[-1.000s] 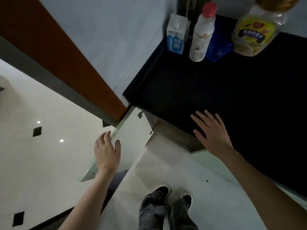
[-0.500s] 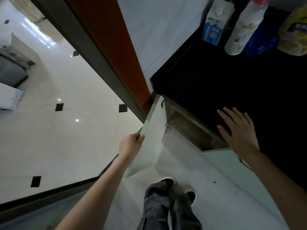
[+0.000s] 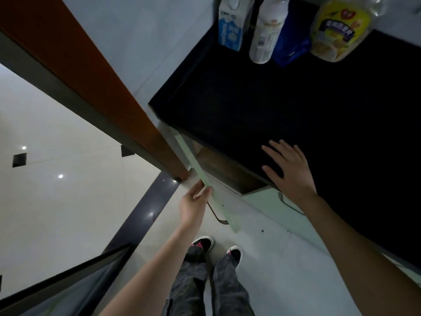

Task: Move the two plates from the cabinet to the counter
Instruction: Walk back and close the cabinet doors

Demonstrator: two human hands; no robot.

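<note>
The pale green cabinet door [image 3: 206, 179] under the black counter [image 3: 284, 106] stands swung wide open, seen edge-on. My left hand [image 3: 193, 206] pinches its upper edge between thumb and fingers. My right hand [image 3: 288, 168] lies flat, fingers spread, on the counter's front edge above the opening. The cabinet's dark wooden inside [image 3: 227, 172] shows just below the counter; no plates are visible in it from this angle.
At the counter's back stand a milk carton [image 3: 231, 28], a white bottle [image 3: 266, 35], a blue pouch [image 3: 289, 46] and a large yellow-labelled jar [image 3: 337, 30]. A brown door frame [image 3: 91, 83] runs left of the cabinet. A closed green door with handle [image 3: 290, 205] lies to the right. My shoes [image 3: 216, 246] are below.
My left hand has pulled the cabinet door from partly open to fully open. The right hand has stayed flat on the counter edge. The view has shifted.
</note>
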